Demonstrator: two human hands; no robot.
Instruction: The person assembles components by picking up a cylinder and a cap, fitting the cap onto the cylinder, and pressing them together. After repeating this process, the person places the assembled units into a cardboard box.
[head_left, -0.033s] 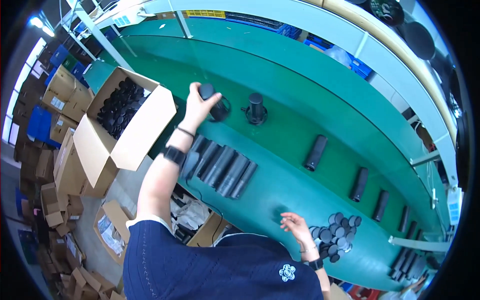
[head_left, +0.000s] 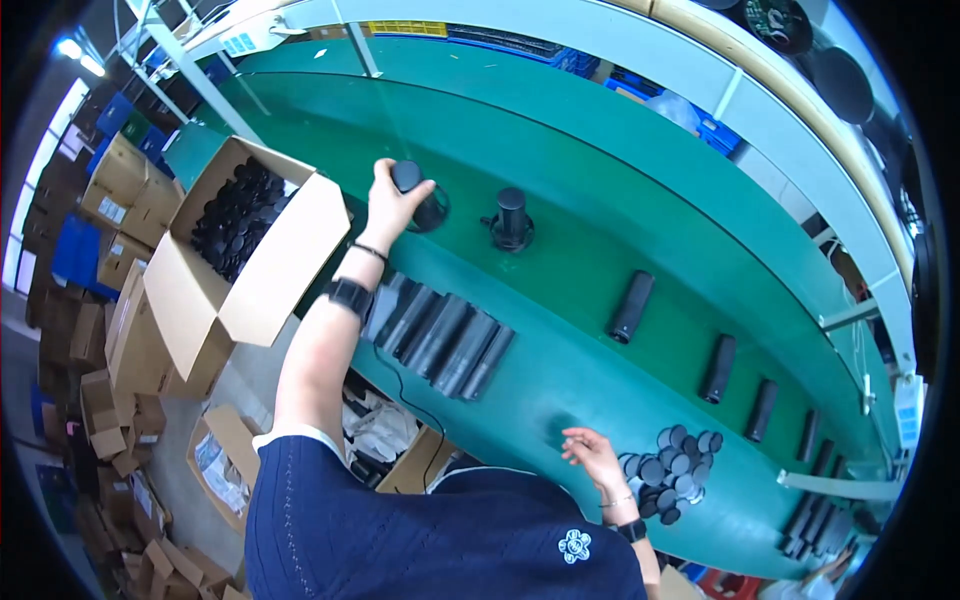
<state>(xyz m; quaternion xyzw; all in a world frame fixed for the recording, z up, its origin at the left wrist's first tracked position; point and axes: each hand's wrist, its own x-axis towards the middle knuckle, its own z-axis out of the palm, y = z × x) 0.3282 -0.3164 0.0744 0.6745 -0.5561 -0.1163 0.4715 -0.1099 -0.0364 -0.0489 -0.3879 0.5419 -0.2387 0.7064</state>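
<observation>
My left hand [head_left: 393,205] is wrapped around the upper part of a black cylinder [head_left: 407,177], which stands on a round dark base at the far left of the green work surface. A similar black cylinder with a round base [head_left: 511,222] stands upright just to its right, untouched. Below my left wrist, several black tubes [head_left: 450,340] lie side by side in a row. My right hand [head_left: 594,460] hovers or rests near the front, fingers loosely bent and apart, with nothing visible in them. Beside it is a pile of black round caps [head_left: 670,470].
An open cardboard box [head_left: 283,265] full of black discs stands at the left. Single black tubes [head_left: 631,307] lie spaced along the green belt to the right. A dark cable [head_left: 405,385] hangs over the near edge. White metal framing [head_left: 790,130] rises behind.
My left hand and the black cylinder with its base have shifted slightly left and away from me. My right hand stays where it was.
</observation>
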